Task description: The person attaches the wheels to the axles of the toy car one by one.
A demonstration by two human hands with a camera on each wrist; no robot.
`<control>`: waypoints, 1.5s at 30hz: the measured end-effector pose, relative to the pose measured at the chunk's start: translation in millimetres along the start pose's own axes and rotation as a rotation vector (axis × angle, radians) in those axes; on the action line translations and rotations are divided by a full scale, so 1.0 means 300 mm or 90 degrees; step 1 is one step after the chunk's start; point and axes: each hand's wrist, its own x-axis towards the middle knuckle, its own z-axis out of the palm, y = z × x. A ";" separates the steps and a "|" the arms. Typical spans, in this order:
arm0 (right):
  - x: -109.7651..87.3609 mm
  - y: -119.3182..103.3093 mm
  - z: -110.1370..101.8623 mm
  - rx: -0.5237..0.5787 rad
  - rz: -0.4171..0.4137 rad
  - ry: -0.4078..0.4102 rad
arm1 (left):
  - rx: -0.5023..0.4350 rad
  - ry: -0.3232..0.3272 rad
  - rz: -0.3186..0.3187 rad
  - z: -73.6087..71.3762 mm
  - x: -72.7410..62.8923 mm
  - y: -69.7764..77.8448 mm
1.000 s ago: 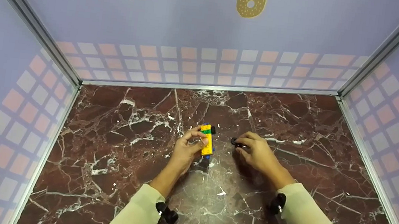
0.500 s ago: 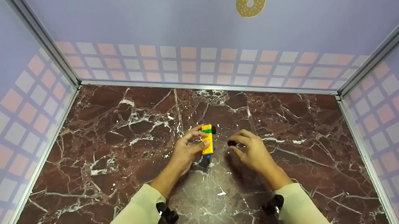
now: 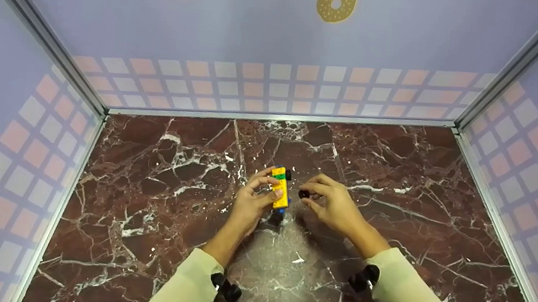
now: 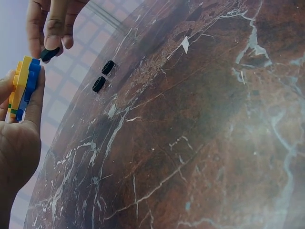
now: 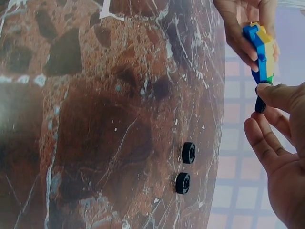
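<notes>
My left hand [image 3: 249, 203] holds a small toy car body [image 3: 282, 202] of yellow and blue bricks with a green piece, thumb on the yellow face. One black wheel [image 3: 288, 174] sits at the car's far right side. Just right of the car, my right hand [image 3: 338, 207] pinches a loose black wheel [image 3: 303, 194] between thumb and fingers. The right wrist view has this pinched wheel [image 5: 259, 105] close by the blue side of the car body [image 5: 262, 55]. Both hands are raised over the table.
Two more black wheels, one [image 5: 189, 152] beside the other [image 5: 183, 183], stand on the dark red marbled tabletop [image 3: 165, 220]; the right hand hides them in the head view. Purple patterned panels [image 3: 262, 28] enclose the table at the back and sides.
My right hand has moved left toward the car, carrying the pinched wheel. The left hand and the car have stayed almost still.
</notes>
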 end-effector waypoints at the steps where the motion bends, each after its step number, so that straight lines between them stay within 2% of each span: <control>1: 0.001 -0.003 0.001 0.004 0.000 -0.001 | -0.002 -0.001 -0.003 0.000 -0.001 0.001; 14: 0.006 -0.022 0.020 0.021 -0.013 -0.030 | 0.002 0.000 0.008 -0.004 -0.004 -0.007; 31: 0.006 -0.045 0.048 0.104 0.006 -0.038 | 0.042 0.012 0.029 -0.001 -0.006 -0.012; 39: 0.005 -0.051 0.045 0.111 0.004 -0.030 | 0.034 0.015 0.032 0.008 -0.010 -0.007; 45: 0.008 -0.059 0.041 0.102 0.010 -0.020 | 0.005 0.014 0.024 0.009 -0.009 -0.004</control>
